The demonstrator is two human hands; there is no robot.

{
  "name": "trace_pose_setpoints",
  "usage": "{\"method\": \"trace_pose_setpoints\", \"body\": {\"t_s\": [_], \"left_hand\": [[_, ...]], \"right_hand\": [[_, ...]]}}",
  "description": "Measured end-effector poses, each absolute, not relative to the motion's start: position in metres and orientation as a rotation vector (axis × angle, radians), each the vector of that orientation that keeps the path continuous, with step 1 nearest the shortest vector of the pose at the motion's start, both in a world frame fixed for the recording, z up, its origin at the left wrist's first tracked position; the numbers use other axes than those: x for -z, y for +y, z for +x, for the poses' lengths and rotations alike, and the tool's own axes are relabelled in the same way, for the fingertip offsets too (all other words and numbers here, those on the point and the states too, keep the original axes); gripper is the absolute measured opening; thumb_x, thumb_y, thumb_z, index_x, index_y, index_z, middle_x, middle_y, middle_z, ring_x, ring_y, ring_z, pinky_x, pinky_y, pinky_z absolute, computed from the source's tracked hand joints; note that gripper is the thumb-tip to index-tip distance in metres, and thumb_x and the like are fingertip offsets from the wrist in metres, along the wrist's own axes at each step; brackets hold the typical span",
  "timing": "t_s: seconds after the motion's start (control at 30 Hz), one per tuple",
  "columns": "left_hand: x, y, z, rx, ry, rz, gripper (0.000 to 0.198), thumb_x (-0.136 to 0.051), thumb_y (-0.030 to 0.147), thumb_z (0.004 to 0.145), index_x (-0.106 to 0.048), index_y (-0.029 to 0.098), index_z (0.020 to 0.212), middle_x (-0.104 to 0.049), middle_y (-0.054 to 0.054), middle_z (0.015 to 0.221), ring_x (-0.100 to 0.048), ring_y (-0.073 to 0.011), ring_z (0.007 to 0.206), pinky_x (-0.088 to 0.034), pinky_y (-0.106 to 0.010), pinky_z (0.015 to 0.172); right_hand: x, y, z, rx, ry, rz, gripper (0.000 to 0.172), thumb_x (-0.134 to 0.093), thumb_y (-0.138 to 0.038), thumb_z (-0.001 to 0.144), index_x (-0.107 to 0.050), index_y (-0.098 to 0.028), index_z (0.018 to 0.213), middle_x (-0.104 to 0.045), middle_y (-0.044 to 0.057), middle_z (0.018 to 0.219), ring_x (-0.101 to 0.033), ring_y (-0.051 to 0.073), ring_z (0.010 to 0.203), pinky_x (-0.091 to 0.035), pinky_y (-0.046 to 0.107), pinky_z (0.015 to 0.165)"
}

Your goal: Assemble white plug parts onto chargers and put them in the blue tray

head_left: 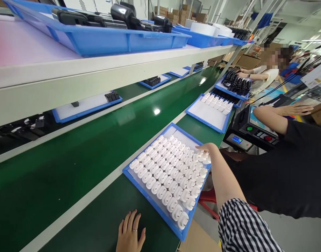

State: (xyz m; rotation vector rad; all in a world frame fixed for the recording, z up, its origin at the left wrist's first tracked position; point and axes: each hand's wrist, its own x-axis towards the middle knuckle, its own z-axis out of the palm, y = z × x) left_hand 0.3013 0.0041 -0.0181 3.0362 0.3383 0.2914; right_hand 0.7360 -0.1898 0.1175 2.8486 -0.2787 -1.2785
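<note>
Leftmost, the left hand rests palm-down on the dark green tabletop, fingers loosely extended, thumb apart. Near it, rows of small white oval plastic pieces fill most of a shallow blue-rimmed rectangular tray. The right hand reaches pieces by its right corner; whether its half-hidden fingers pinch any, I cannot tell.

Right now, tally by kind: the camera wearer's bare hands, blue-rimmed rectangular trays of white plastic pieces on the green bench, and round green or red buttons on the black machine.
Bare left hand and right hand: 2
Blue-rimmed rectangular nearer tray and farther tray: 2
Round green button: 1
Round red button: 1
Total: 6
</note>
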Motion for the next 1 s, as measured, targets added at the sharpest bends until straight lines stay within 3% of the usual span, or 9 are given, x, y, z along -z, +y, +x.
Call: {"method": "trace_pose_setpoints", "body": {"t_s": [0.13, 0.3, 0.5, 0.7, 0.83, 1.0], "left_hand": [[0.015, 0.003, 0.301, -0.228, 0.351, 3.003, 0.038, -0.036, 0.044, 0.073, -0.052, 0.022, 0.1, -0.05, -0.004, 0.106, -0.042, -0.0233, 0.099, -0.034, -0.036, 0.077], [0.012, 0.003, 0.302, -0.231, 0.327, 2.984, 0.038, -0.036, 0.044, 0.073, -0.052, 0.021, 0.099, -0.05, -0.005, 0.106, -0.041, -0.0239, 0.099, -0.034, -0.037, 0.077], [0.011, 0.003, 0.302, -0.283, 0.312, 2.972, 0.037, -0.037, 0.043, 0.073, -0.052, 0.021, 0.098, -0.051, -0.006, 0.105, -0.042, -0.0243, 0.097, -0.033, -0.037, 0.076], [0.012, 0.003, 0.302, -0.253, 0.328, 2.984, 0.037, -0.037, 0.044, 0.073, -0.052, 0.021, 0.099, -0.051, -0.006, 0.106, -0.041, -0.0239, 0.098, -0.033, -0.037, 0.078], [0.011, 0.003, 0.303, -0.235, 0.34, 2.992, 0.037, -0.036, 0.043, 0.074, -0.053, 0.021, 0.099, -0.051, -0.005, 0.106, -0.041, -0.0236, 0.099, -0.033, -0.037, 0.078], [0.01, 0.003, 0.302, -0.178, 0.359, 2.977, 0.039, -0.035, 0.044, 0.074, -0.053, 0.021, 0.1, -0.05, -0.006, 0.107, -0.041, -0.0237, 0.1, -0.034, -0.037, 0.079]], "right_hand": [[-0.124, -0.205, 0.732, 1.486, -0.372, 2.895, 0.071, -0.029, -0.066, 0.065, -0.049, -0.011, 0.105, -0.046, 0.02, 0.106, -0.048, 0.033, 0.087, -0.044, 0.04, 0.058], [-0.123, -0.22, 0.718, 1.523, -0.301, 3.045, 0.062, -0.022, -0.061, 0.072, -0.052, -0.014, 0.1, -0.047, 0.016, 0.107, -0.041, 0.03, 0.1, -0.044, 0.033, 0.062], [-0.129, -0.221, 0.708, 1.595, -0.314, 3.035, 0.056, -0.022, -0.054, 0.077, -0.056, -0.013, 0.093, -0.053, 0.017, 0.098, -0.05, 0.026, 0.089, -0.044, 0.034, 0.063], [-0.133, -0.206, 0.709, 1.402, -0.197, 3.161, 0.046, -0.03, -0.043, 0.08, -0.035, -0.017, 0.117, -0.043, 0.012, 0.114, -0.053, 0.017, 0.084, -0.044, 0.025, 0.065], [-0.127, -0.19, 0.71, 1.321, -0.13, 3.091, 0.039, -0.053, -0.032, 0.07, -0.048, -0.012, 0.104, -0.053, 0.013, 0.101, -0.056, 0.021, 0.077, -0.044, 0.031, 0.067], [-0.123, -0.182, 0.71, 1.201, -0.045, 3.052, 0.023, -0.054, -0.019, 0.068, -0.056, -0.018, 0.091, -0.059, 0.007, 0.09, -0.056, 0.021, 0.077, -0.043, 0.032, 0.067]]}}
